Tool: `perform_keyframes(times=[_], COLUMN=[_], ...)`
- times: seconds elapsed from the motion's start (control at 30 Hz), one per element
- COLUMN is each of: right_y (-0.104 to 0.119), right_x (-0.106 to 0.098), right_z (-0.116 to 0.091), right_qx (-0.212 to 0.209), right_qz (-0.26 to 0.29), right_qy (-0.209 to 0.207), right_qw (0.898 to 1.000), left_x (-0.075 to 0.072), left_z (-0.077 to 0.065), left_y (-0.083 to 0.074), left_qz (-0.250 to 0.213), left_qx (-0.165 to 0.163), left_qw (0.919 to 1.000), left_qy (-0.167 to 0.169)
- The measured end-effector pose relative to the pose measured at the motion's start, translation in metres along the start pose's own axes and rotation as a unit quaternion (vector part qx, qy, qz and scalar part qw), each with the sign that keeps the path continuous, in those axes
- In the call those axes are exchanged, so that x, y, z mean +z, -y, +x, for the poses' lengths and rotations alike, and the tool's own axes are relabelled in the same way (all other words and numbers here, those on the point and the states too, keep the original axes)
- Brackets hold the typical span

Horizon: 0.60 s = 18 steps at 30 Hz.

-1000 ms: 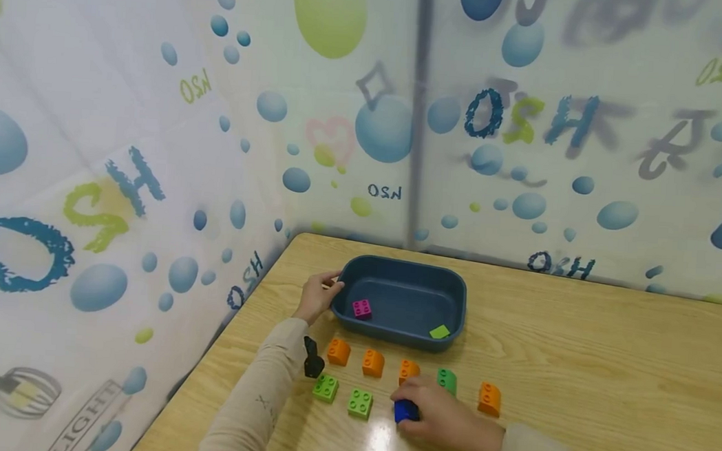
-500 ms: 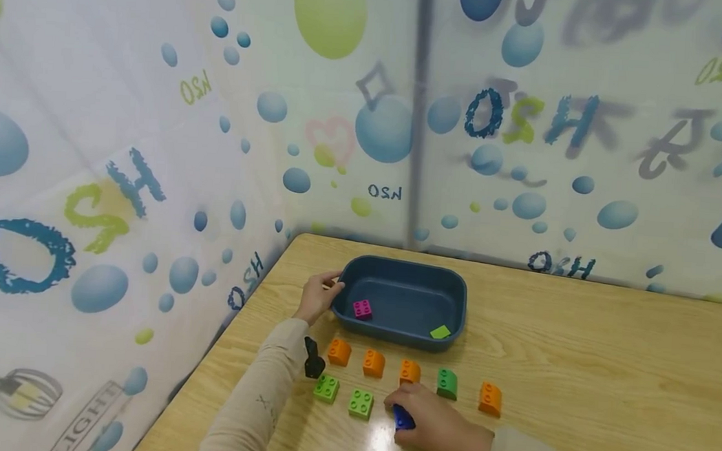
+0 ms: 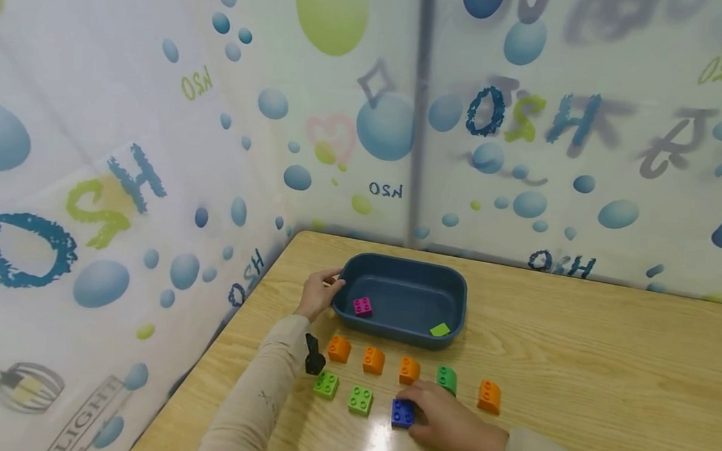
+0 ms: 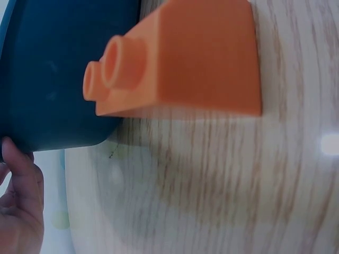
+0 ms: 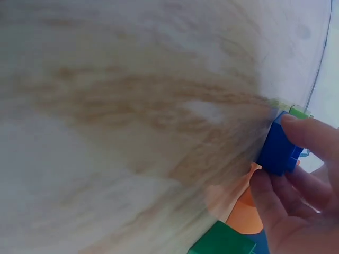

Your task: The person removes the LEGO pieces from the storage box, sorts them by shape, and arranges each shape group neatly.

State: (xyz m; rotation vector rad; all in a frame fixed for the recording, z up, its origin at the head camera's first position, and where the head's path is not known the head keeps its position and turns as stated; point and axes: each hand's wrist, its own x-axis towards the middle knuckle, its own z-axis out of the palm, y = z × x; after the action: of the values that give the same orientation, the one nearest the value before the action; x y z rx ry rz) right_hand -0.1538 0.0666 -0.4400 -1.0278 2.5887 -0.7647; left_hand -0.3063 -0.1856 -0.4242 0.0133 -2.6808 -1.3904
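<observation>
In the head view my left hand (image 3: 318, 295) holds the left rim of a dark blue rectangular tub (image 3: 397, 337); its fingers (image 4: 24, 177) show at the tub's edge in the left wrist view. Inside lie a magenta building block (image 3: 362, 307) and a flat lime piece (image 3: 439, 330). My right hand (image 3: 451, 421) pinches a blue building block (image 3: 402, 413), which shows its studs upward near the table surface. In the right wrist view the thumb is on one side of that blue block (image 5: 276, 145) and fingertips on the opposite side.
A row of orange curved blocks (image 3: 373, 360) and one green curved block (image 3: 447, 378) stands before the tub. Two lime blocks (image 3: 360, 400) sit left of the blue one. A small black piece (image 3: 314, 355) lies by the left forearm. Patterned curtains (image 3: 250, 108) border the table.
My right hand first shifts slightly left, then back right, and more of the blue block's studded top is uncovered. The left hand and the tub stay in place.
</observation>
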Motion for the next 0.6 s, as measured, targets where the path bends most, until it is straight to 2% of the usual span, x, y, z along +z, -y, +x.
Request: perform_keyframes(times=[0.2, 0.33, 0.6], right_y=[-0.0013, -0.0022, -0.0036], right_x=[0.0034, 0.0038, 0.0031], right_z=[0.0045, 0.004, 0.0037], right_qx=[0.01, 0.007, -0.005], right_qz=[0.022, 0.021, 0.02], right_qy=[-0.007, -0.01, -0.011], right_qw=[1.0, 1.0, 1.0], left_x=[-0.0001, 0.0005, 0.0008], left_z=[0.0002, 0.0005, 0.0021], left_y=[0.0004, 0.0011, 0.0023], left_qz=[0.001, -0.009, -0.005], left_qx=[-0.002, -0.013, -0.012], left_qw=[1.0, 0.9999, 0.9999], left_qy=[0.002, 0.005, 0.005])
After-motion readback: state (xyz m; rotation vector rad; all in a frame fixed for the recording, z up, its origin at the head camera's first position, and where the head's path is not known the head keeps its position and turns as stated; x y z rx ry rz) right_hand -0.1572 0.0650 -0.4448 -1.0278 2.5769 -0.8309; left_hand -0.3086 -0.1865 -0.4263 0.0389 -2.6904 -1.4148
